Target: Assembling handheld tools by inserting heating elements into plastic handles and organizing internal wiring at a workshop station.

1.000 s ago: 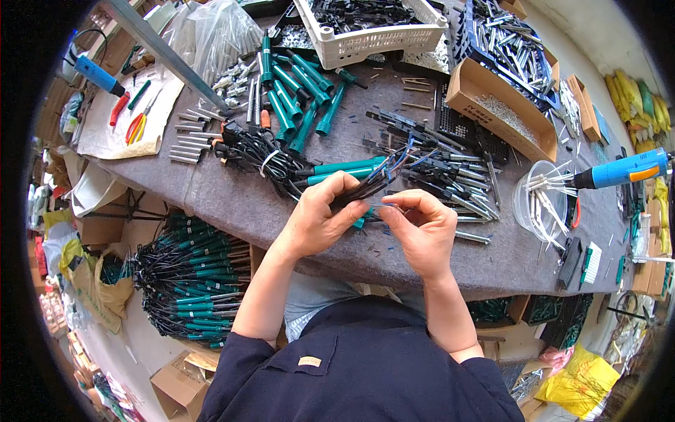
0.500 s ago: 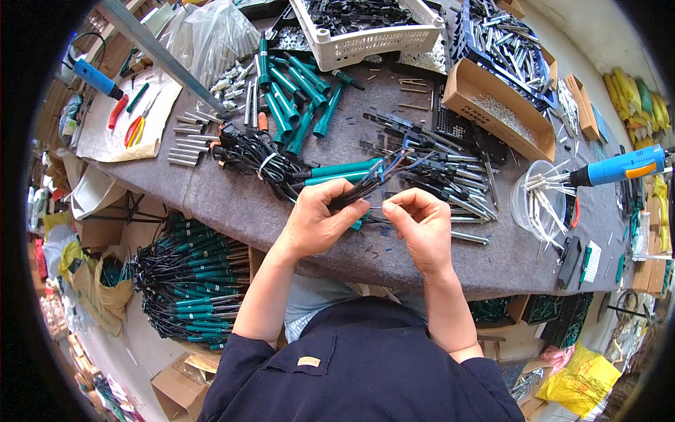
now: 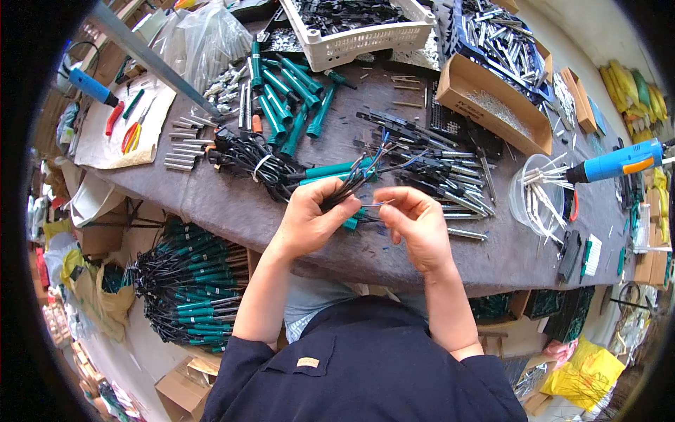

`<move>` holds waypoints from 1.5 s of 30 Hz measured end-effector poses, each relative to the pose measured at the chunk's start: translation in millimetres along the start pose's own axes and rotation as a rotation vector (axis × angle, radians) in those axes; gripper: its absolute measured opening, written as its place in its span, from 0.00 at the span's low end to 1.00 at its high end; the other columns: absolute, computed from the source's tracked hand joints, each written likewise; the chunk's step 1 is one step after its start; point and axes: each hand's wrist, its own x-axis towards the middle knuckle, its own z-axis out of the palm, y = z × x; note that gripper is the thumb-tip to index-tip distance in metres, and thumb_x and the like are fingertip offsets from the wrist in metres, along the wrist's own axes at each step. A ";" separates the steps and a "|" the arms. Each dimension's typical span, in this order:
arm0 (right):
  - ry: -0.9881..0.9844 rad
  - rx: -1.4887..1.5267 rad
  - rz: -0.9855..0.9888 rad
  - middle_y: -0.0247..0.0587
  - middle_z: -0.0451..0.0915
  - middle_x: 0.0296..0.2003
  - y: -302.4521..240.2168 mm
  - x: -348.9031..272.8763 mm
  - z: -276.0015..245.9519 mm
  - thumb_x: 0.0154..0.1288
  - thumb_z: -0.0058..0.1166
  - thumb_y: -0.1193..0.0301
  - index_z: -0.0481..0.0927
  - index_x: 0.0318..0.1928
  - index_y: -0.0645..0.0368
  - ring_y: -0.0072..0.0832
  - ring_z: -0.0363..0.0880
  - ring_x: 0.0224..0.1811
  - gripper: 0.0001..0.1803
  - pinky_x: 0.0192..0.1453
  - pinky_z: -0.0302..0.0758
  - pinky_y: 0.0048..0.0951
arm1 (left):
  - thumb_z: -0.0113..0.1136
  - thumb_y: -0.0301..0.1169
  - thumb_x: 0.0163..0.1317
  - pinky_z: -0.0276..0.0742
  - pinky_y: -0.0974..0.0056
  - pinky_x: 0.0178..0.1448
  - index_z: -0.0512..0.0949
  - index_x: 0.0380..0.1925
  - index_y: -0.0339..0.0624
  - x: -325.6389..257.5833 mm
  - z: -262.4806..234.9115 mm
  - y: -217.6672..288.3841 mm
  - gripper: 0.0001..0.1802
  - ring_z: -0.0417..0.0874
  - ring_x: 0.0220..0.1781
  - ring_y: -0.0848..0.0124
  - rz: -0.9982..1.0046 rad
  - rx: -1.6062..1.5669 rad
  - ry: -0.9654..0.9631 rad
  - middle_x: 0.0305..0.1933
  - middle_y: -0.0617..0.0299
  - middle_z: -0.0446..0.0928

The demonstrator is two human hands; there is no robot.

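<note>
My left hand (image 3: 309, 221) is closed around a bunch of black cables (image 3: 342, 195), near their stripped ends. Thin blue and dark wires (image 3: 384, 148) fan out beyond its fingers. A single thin wire (image 3: 368, 205) runs from this hand to my right hand (image 3: 420, 228), whose thumb and forefinger are pinched at its end. Behind my left hand the rest of the cables lie in a tied black coil (image 3: 264, 163). Green tubular handles (image 3: 336, 170) rest on the table just beyond my hands.
Black parts with metal rods (image 3: 450, 179) lie right of centre. More green handles (image 3: 292, 95), a white crate (image 3: 365, 43) and a cardboard box (image 3: 492, 105) stand farther back. A clear tub (image 3: 538, 197) sits beside a blue electric tool (image 3: 615, 163). Finished-looking cabled handles (image 3: 197, 295) hang below left.
My right hand's fingers have loosened slightly and shifted a little left and down, showing more of the wire's end. My left hand keeps its grip on the cables.
</note>
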 end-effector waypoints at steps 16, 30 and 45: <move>0.395 -1.315 -0.656 0.42 0.83 0.39 -19.5 -48.5 -79.7 0.50 0.68 0.73 0.83 0.38 0.59 0.40 0.81 0.43 0.13 0.48 0.76 0.35 | 0.62 0.25 0.65 0.66 0.73 0.35 0.78 0.34 0.34 5.0 8.8 7.8 0.04 0.68 0.30 0.83 0.060 0.057 0.049 0.27 0.71 0.73; -0.267 -1.882 -0.649 0.40 0.80 0.44 -63.1 148.2 60.0 0.61 0.55 0.72 0.80 0.49 0.50 0.39 0.78 0.52 0.15 0.55 0.77 0.40 | 0.58 0.28 0.69 0.56 0.77 0.24 0.76 0.35 0.38 -7.2 14.7 -15.4 0.05 0.65 0.21 0.85 0.130 -0.516 0.474 0.23 0.72 0.71; 0.071 -0.734 -0.850 0.47 0.84 0.39 -79.9 75.5 38.1 0.74 0.51 0.67 0.70 0.48 0.59 0.26 0.81 0.29 0.11 0.31 0.78 0.26 | 0.64 0.26 0.64 0.68 0.76 0.35 0.82 0.38 0.36 -3.0 19.4 -4.7 0.06 0.74 0.29 0.82 0.100 -0.386 0.540 0.33 0.68 0.81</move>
